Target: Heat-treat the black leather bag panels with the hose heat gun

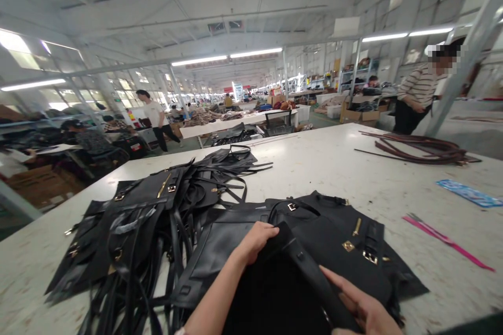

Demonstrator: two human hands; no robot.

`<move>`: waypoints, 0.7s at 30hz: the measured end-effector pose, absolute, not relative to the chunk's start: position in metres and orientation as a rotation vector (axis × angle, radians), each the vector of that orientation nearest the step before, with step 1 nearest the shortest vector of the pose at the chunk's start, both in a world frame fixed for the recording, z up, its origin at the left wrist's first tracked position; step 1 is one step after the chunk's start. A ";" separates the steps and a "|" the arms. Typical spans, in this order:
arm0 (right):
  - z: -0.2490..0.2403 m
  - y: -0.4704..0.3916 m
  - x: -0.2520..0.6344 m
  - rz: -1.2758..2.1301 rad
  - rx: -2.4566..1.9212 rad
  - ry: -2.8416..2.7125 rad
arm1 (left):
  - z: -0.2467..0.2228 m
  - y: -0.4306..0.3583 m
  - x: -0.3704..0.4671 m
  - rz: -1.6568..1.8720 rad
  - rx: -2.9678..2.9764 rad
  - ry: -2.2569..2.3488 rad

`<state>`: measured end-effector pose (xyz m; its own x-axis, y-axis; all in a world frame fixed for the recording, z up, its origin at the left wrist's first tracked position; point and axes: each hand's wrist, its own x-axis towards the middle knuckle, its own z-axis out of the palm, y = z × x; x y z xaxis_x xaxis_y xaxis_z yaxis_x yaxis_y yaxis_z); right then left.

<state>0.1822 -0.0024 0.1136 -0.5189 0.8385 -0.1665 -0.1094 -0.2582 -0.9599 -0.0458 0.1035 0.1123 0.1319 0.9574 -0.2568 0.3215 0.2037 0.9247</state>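
Workshop hall: a long, tube-lit space with pale roof beams is seen; a person in a striped top [418, 86] is seen at the right, and a person in a white T-shirt [154, 114] at the left.
Counter: a pale, scuffed counter [310, 167] is spread with black bag parts.
Held bag panel: the black leather-look bag panel [271, 293] is held at the near edge of the view, in front of a flat black bag body [326, 225] fitted with a gold-toned buckle [370, 257]; its lower part is cut off by the frame.
Left hand: the left hand [257, 240] is closed in a pinch, with the panel's upper edge gripped between thumb and fingers.
Right hand: the right hand [361, 303] is half curled, with the thick folded border on the panel's right side held in it; its lower part is cropped.
Handling: the panel is judged light and pliable, stiffer along the border, rather smooth, and more easily creased or scratched than broken.
Best hold: the folded border and upper corner would be best gripped, with the metal fittings left unpulled.
Left pile: black bag pieces [145, 196] are heaped with loose straps, on which the panel could be snagged.
Right side: brown straps [424, 149], a blue packet [469, 193] and a pink-handled tool [450, 243] are laid well apart.
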 end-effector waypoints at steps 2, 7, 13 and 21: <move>0.117 -0.003 0.182 1.832 -0.915 -1.353 | 0.115 0.089 -0.045 0.830 1.210 1.315; 0.123 -0.012 0.182 1.829 -0.862 -1.285 | 0.127 0.052 -0.044 1.020 0.989 1.183; 0.142 -0.030 0.190 1.821 -0.775 -1.268 | 0.146 0.014 -0.040 1.180 0.801 1.050; 0.164 -0.028 0.172 1.755 -0.896 -1.322 | 0.149 -0.006 -0.026 1.109 0.825 1.010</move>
